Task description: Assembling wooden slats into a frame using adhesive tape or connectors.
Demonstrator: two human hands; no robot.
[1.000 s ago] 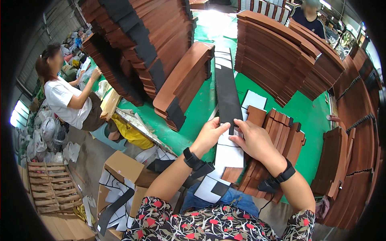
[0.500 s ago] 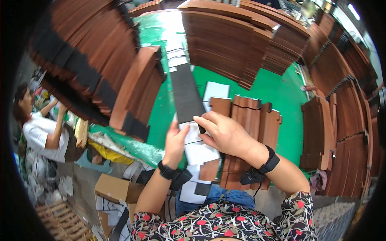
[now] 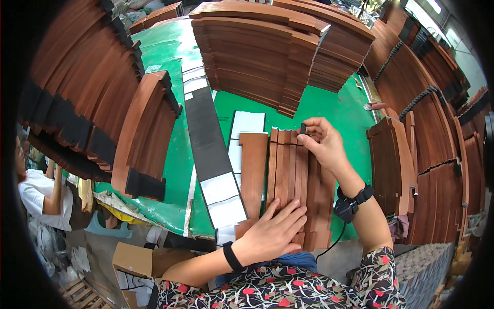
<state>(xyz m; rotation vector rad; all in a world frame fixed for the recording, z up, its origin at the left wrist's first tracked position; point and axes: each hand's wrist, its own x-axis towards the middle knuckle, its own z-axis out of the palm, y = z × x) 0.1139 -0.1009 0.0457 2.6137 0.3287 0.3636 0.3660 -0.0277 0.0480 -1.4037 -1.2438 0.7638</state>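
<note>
Moved off one strip (image 3: pixel 208 136), left hand (image 3: pixel 275 229) lies flat, right hand (image 3: pixel 321 141) pinches one black piece (image 3: pixel 303 129).

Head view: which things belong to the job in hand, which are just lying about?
Likely in the job:
brown pieces, under the left hand
small black piece, pinched by the right hand
black strip with white parts, alongside

Apparently lying about:
cardboard box
wooden slats
pinkish crumpled bundle

Slats (image 3: pixel 286 175) reddish-brown; small piece (image 3: pixel 303 129) black; long strip (image 3: pixel 208 134) black-and-white; tabletop (image 3: pixel 334 108) green; shirt (image 3: pixel 267 286) black, red-and-white floral.
</note>
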